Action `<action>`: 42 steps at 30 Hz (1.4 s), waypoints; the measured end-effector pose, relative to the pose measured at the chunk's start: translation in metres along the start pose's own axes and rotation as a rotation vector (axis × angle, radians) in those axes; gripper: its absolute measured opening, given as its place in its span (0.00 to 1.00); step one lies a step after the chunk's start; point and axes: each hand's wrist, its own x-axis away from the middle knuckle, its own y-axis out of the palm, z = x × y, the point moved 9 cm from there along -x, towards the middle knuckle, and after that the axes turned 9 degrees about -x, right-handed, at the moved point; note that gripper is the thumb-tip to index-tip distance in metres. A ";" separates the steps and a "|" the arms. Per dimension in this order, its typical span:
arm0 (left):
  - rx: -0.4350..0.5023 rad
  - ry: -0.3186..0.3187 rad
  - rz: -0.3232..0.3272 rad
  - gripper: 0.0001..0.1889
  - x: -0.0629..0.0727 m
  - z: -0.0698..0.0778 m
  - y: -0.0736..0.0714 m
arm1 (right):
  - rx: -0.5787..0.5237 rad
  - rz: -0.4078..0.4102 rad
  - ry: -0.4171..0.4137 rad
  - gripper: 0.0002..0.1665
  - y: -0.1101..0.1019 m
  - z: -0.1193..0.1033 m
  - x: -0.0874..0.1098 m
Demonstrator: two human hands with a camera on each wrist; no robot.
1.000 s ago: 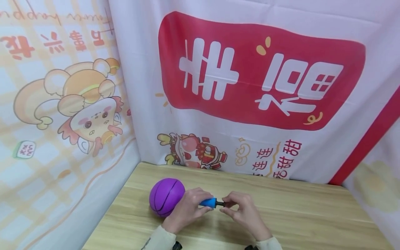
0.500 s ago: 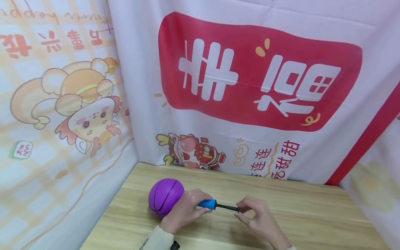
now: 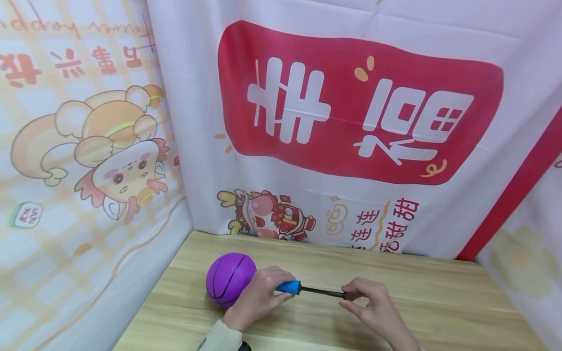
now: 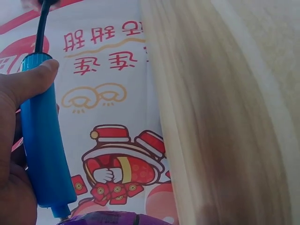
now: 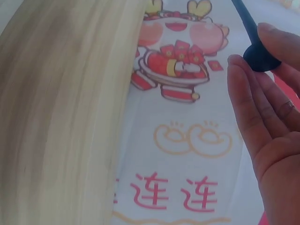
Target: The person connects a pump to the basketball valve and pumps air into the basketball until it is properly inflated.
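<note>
A small blue hand pump [image 4: 47, 145] is gripped by my left hand [image 3: 259, 295], thumb along the barrel near its collar. Its nozzle end meets a purple ball [image 3: 230, 279] with black seam lines, which sits on the table just left of that hand. From the barrel's other end a black rod [image 3: 322, 291] extends to the right, pulled well out. My right hand [image 3: 373, 304] pinches the round black knob [image 5: 260, 58] at the rod's end between thumb and fingers. In the head view the left hand hides part of the barrel and the ball's lower right side.
The wood-grain table [image 3: 439, 302] runs under both hands. Behind it hangs a white cloth [image 3: 307, 195] with a red panel and cartoon print. A checked, printed cloth [image 3: 88, 219] closes off the left side.
My right hand has moved right, drawing the black rod much further out of the blue barrel. My left hand and the ball have stayed nearly in place.
</note>
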 end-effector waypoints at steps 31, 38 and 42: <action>0.021 0.006 -0.011 0.16 0.001 -0.001 -0.001 | 0.003 -0.066 -0.043 0.21 0.027 -0.004 -0.017; 0.003 -0.004 -0.005 0.16 0.001 -0.003 -0.003 | 0.005 -0.032 -0.014 0.24 -0.004 0.001 -0.005; 0.001 0.005 0.001 0.16 0.001 -0.002 -0.003 | -0.008 -0.036 -0.002 0.23 -0.011 0.002 -0.002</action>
